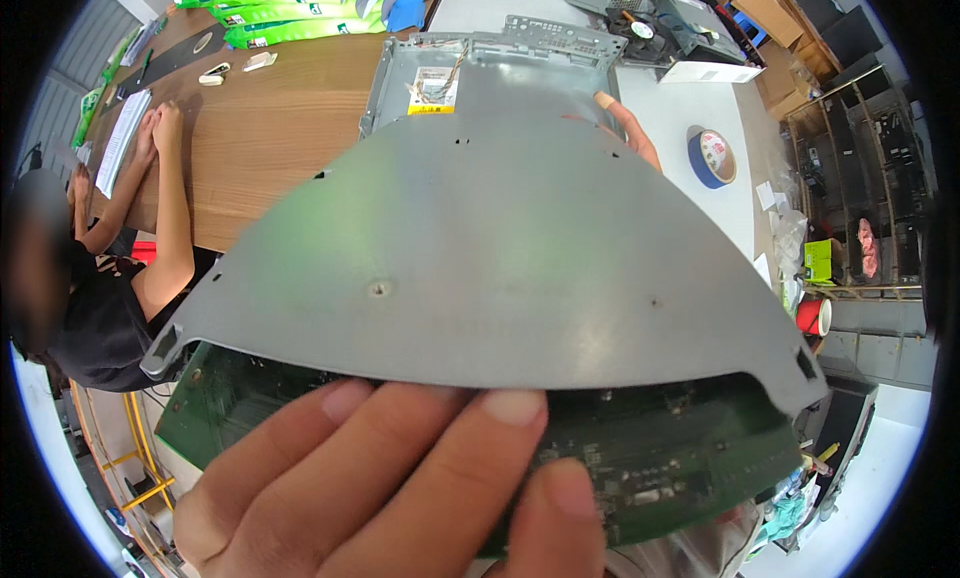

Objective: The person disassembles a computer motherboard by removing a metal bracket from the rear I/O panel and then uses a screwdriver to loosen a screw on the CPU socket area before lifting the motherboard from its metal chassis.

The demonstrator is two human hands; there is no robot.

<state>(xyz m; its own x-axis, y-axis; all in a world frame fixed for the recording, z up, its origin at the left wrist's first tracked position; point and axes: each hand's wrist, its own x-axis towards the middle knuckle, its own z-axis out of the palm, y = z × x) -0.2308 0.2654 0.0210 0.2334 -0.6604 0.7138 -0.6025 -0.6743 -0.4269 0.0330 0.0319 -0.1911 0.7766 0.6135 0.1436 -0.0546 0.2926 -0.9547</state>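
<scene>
Head view. Grey panel [500, 248] fills the middle, close to the camera, its curved far edge covering part of a metal chassis [540, 83]. Green board [690, 448] shows beneath the panel's near edge.

Left hand [350, 488] enters from below, back of the hand up. Its fingers lie side by side, tips at the panel's near edge; thumb slightly apart, in front of the board. Cannot tell whether they are clamped on the panel.

Right hand [632, 133] mostly hidden behind the panel. The visible fingers are at the chassis's right side; cannot tell whether they grip anything.

Chassis carries cables [455, 78] and a white-and-yellow label [432, 90]. Brown surface [280, 128] to the left, white surface [738, 113] to the right. Blue tape roll [705, 158] on the white one, right of the right hand. Green bags [290, 23] at the far side, blue glove [407, 10] against them. Computer parts [690, 28] far right.

Co-worker [90, 308] at left, hands together beside papers [122, 143].
</scene>
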